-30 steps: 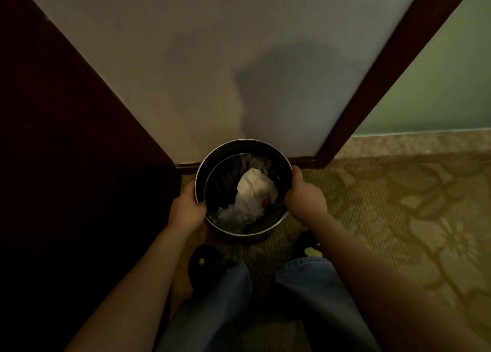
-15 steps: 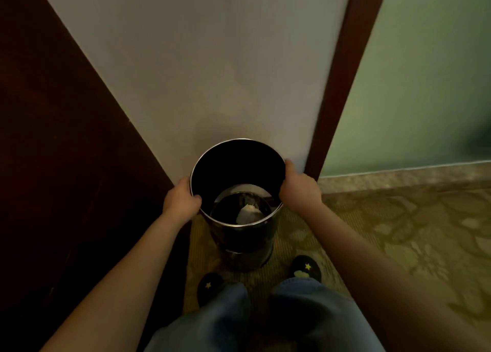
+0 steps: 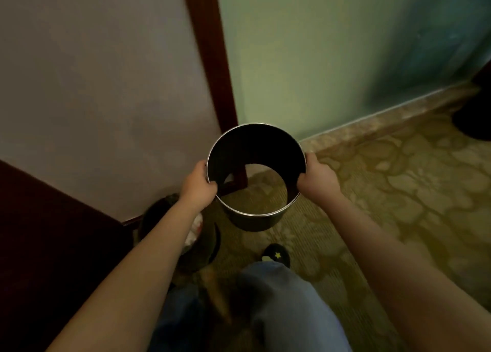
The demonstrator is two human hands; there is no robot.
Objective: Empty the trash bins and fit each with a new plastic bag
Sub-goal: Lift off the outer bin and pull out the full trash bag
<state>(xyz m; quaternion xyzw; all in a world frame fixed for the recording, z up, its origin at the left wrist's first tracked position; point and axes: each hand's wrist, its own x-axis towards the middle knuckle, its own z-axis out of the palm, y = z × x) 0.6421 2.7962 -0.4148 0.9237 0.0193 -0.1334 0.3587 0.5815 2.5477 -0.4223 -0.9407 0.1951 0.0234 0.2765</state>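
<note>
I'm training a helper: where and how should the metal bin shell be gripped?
By its top rim, on opposite sides, from above: the metal bin shell is an open tube showing no handles, so the left hand and right hand each curl over its thin wall.

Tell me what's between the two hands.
In the head view, the bottomless metal bin shell, its rim gripped by the left hand and right hand.

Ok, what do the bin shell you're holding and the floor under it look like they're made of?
The bin shell, gripped by the left hand and right hand, is probably thin sheet metal: its rim glints bright and polished, and its inner wall is dark and smooth. The floor is carpet, seemingly a woven textile, judging by its fine ribbed texture and matte green-and-tan pattern.
</note>
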